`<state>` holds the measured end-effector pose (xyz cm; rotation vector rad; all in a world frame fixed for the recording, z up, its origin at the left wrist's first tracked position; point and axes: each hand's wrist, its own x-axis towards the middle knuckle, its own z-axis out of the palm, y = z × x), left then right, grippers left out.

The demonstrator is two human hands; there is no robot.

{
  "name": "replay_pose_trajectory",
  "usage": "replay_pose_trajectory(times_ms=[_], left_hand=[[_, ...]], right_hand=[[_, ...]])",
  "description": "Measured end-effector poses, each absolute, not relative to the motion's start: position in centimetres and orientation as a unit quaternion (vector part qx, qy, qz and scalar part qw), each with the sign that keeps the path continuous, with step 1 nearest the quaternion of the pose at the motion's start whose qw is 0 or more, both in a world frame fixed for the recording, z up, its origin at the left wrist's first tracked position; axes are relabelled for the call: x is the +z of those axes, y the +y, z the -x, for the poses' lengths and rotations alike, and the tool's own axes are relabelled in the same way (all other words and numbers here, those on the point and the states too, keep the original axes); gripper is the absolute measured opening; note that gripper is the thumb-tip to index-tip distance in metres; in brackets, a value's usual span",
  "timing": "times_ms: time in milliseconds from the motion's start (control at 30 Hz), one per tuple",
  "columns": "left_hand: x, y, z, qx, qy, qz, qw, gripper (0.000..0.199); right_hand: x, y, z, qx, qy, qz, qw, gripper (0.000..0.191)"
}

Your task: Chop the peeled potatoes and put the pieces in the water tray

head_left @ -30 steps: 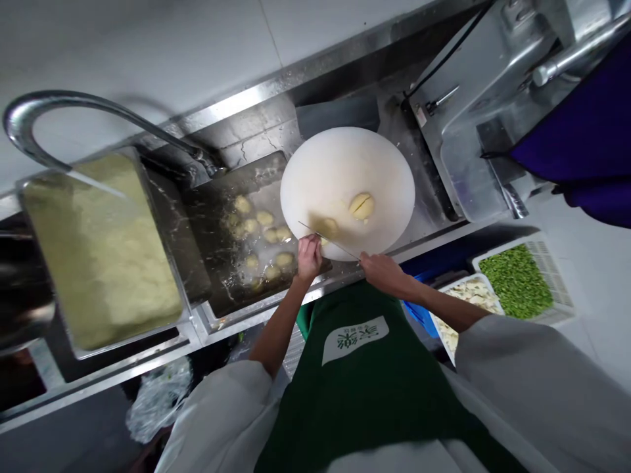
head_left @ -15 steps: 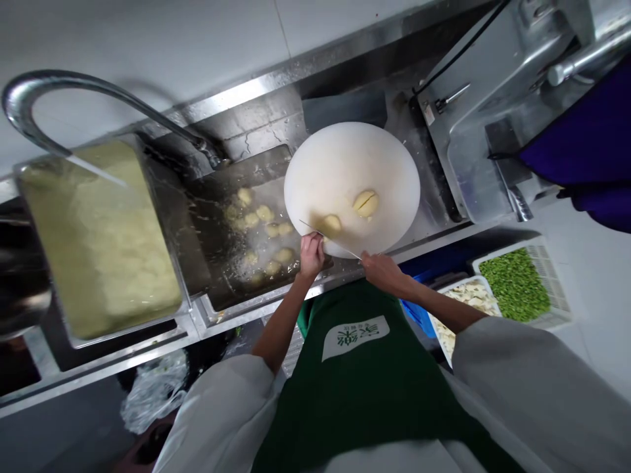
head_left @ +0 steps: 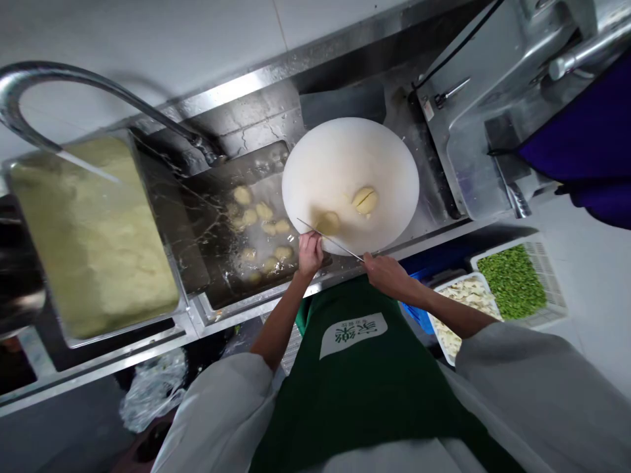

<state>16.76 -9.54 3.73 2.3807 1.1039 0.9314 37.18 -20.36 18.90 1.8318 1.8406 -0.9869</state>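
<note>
white and round, the cutting board [head_left: 348, 154] lies on wet stainless steel, with a tiled wall [head_left: 236, 39] beyond it. left of the board, a sink basin [head_left: 271, 154] holds pale potatoes [head_left: 263, 211] in splashing water; farther left stands a deep tray [head_left: 182, 305] of cloudy yellowish liquid, a curved faucet [head_left: 93, 73] running into it. right of the board hangs purple cloth [head_left: 582, 144], and lower on that side stands a crate [head_left: 545, 263] of chopped greens [head_left: 513, 282]. on the board, a slit potato [head_left: 365, 201] sits right of centre, and a cut potato [head_left: 328, 224] lies near the front rim, just beyond the knife [head_left: 340, 246]. room to move opens across the board's far half; its front rim runs close to the counter's steel lip. at that rim the right hand [head_left: 382, 272] is wrapped round the knife's handle, which its fingers cover, and the left hand [head_left: 310, 253] bunches its fingers beside the blade; what they pinch, if anything, i cannot tell. the cloth is cut off right of the board, and the right forearm partly hides a tub [head_left: 438, 340] of pale pieces.
</note>
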Motion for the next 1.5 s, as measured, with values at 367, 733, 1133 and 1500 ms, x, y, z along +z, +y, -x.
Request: replay_pose_trajectory(times_ms=[367,733,1133,1500], left_hand=[[4.0,-9.7,-16.3,0.316,0.382,-0.837,0.233,0.025],[3.9,-9.6,-16.4,0.338,0.384,-0.831,0.218,0.023],[4.8,-9.6,-16.9,0.367,0.382,-0.814,0.24,0.02],[7.9,-5.6,-14.6,0.505,0.627,-0.542,0.241,0.042]], right_hand=[[17.8,-20.4,-37.5,-0.36,0.655,-0.64,0.177,0.024],[19.2,-20.5,-37.3,-0.374,0.63,-0.652,0.196,0.03],[19.8,-20.1,-38.9,-0.341,0.657,-0.648,0.18,0.03],[22.0,-22.4,-45.1,-0.129,0.645,-0.741,0.133,0.022]])
